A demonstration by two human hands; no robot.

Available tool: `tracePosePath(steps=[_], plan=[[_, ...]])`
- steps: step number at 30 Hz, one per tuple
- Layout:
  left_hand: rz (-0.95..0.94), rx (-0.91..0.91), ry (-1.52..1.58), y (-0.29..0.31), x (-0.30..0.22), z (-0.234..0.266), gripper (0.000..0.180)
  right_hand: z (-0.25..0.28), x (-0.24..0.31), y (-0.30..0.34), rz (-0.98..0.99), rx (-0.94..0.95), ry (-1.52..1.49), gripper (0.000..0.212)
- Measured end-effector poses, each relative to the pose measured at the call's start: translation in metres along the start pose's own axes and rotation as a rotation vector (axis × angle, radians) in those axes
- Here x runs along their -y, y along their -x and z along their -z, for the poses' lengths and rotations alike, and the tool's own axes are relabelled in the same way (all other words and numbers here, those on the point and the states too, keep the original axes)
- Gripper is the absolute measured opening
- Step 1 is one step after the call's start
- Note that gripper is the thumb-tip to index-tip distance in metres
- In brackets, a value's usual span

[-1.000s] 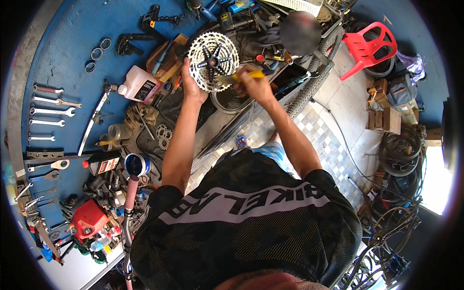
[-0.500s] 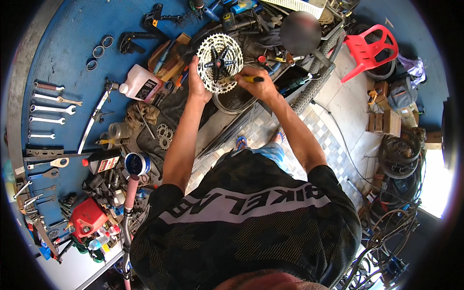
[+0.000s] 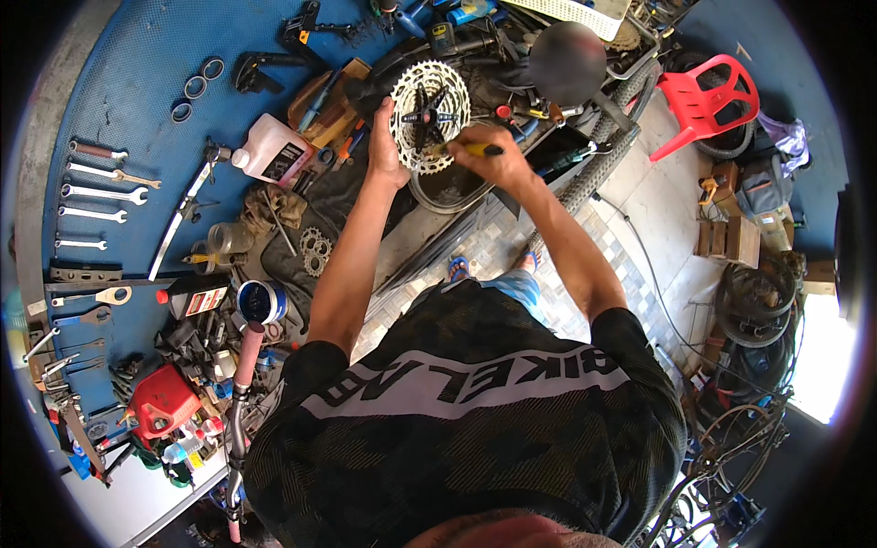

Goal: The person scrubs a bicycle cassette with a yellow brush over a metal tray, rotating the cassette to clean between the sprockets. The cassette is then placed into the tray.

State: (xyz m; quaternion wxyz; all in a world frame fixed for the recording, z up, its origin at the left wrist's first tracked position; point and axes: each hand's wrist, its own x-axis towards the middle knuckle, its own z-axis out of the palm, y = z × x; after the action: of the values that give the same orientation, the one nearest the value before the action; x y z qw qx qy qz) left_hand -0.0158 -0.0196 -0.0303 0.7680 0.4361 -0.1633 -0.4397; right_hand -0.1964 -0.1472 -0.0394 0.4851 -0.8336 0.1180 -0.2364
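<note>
A large silver bicycle cassette (image 3: 449, 82) with a black spider at its centre stands tilted before me, held at its left rim by my left hand (image 3: 387, 151). My right hand (image 3: 498, 163) is closed around what looks like a yellow-handled brush (image 3: 477, 149), dark at its handle end. Its working end meets the lower right of the cassette's sprockets, and the fingers partly hide it. Under both hands lies a round, dark pan (image 3: 448, 199) with a pale rim.
On the blue bench mat at left lie wrenches (image 3: 105, 194), a pinkish jug (image 3: 272, 151), a small chainring (image 3: 316, 251) and a blue-white tub (image 3: 260, 301). A bicycle tyre (image 3: 585, 183) runs along the right, with a red chair (image 3: 708, 105) beyond it.
The cassette and both hands sit slightly further right in the picture, as the whole scene shifts a little. The right hand keeps the brush against the sprockets.
</note>
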Motion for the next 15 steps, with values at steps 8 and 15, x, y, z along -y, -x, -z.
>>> tracePosePath(steps=[8,15], plan=[[0.010,0.018,-0.012,0.006,-0.007,-0.008,0.070,0.013,-0.012,0.009,-0.084,-0.039,-0.017,0.017],[0.019,0.009,-0.027,0.005,-0.004,-0.005,0.070,0.018,-0.015,0.013,-0.116,-0.064,-0.027,0.021]])
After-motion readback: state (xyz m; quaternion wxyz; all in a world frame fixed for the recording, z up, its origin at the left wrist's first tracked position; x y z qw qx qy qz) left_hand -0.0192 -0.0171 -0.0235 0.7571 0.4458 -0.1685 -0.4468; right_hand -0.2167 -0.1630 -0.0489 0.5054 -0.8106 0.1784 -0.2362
